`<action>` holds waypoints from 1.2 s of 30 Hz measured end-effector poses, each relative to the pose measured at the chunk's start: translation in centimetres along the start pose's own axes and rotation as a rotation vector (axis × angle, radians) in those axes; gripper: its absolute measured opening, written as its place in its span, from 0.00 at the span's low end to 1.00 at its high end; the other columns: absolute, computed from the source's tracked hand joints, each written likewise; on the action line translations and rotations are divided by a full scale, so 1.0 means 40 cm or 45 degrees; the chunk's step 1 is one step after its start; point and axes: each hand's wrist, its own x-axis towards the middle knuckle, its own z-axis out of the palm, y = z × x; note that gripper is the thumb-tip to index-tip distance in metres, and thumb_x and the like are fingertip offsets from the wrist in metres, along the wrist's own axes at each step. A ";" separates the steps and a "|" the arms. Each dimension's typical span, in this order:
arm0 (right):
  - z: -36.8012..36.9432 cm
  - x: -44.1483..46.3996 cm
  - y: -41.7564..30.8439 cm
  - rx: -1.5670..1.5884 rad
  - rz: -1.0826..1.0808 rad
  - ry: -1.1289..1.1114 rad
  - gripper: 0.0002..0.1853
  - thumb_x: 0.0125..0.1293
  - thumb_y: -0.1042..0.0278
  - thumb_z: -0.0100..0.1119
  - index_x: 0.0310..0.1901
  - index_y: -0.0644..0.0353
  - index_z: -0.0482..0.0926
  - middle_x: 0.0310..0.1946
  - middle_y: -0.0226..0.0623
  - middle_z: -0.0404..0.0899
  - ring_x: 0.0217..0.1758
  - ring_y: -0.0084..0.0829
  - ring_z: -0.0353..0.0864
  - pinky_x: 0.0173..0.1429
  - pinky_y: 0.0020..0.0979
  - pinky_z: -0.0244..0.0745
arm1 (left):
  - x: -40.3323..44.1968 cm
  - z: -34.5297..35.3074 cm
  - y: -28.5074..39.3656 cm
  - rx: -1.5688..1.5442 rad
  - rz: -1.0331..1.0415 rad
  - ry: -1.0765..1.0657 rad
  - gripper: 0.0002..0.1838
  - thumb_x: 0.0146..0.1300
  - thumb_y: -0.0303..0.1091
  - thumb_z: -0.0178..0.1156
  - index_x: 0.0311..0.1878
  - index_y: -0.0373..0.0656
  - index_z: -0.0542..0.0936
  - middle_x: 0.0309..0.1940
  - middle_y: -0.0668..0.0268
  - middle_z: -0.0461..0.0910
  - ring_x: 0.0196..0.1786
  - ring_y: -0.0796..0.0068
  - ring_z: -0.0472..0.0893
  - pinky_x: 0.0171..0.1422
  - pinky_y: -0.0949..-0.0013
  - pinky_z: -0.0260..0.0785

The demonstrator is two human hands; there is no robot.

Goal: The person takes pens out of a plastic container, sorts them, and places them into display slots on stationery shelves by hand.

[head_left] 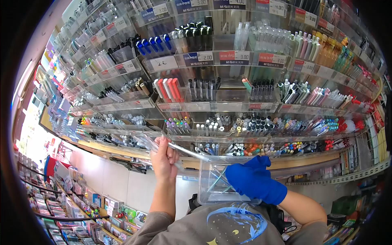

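My left hand [164, 158] is bare and closed on a thin clear plastic piece, whose pale edge [185, 150] slants down to the right toward a clear plastic box [206, 198]. The piece's full shape is hard to make out. Blue fabric [255, 177] covers my right hand up to the wrist, like a glove or a wrapped cloth. That hand is over the right side of the box, and its fingers are hidden. Inside the box lie a few thin, pale green and clear sticks [216, 181], perhaps pens. The box is in front of my body, below the shelf edge.
Tiered clear racks [237, 107] full of pens rise ahead, with price labels [234, 57] along their fronts. A wooden shelf edge [302, 162] runs below them. Stands of packaged goods [61, 204] are at lower left, beside the pale floor [136, 185]. A wire grid [369, 134] is at right.
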 end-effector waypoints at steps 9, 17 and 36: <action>-0.093 0.061 -0.126 1.048 0.747 -0.413 0.15 0.64 0.59 0.45 0.31 0.63 0.74 0.20 0.33 0.74 0.23 0.23 0.74 0.31 0.23 0.70 | -0.064 0.056 -0.068 0.282 -0.120 -0.350 0.10 0.61 0.34 0.56 0.33 0.36 0.74 0.11 0.72 0.65 0.11 0.86 0.59 0.15 0.82 0.47; -0.065 0.004 -0.055 1.005 0.735 -0.234 0.16 0.65 0.55 0.45 0.25 0.56 0.73 0.18 0.26 0.72 0.21 0.18 0.71 0.29 0.20 0.66 | 0.021 -0.018 0.011 0.045 0.260 -0.052 0.08 0.65 0.36 0.50 0.34 0.41 0.71 0.11 0.75 0.62 0.11 0.89 0.57 0.13 0.84 0.46; -0.045 -0.003 0.021 0.180 0.124 0.096 0.06 0.58 0.68 0.53 0.29 0.60 0.68 0.22 0.32 0.67 0.28 0.22 0.71 0.29 0.26 0.67 | -0.001 -0.030 0.030 0.421 0.077 -0.406 0.08 0.62 0.33 0.54 0.34 0.38 0.75 0.15 0.71 0.69 0.14 0.88 0.63 0.16 0.83 0.52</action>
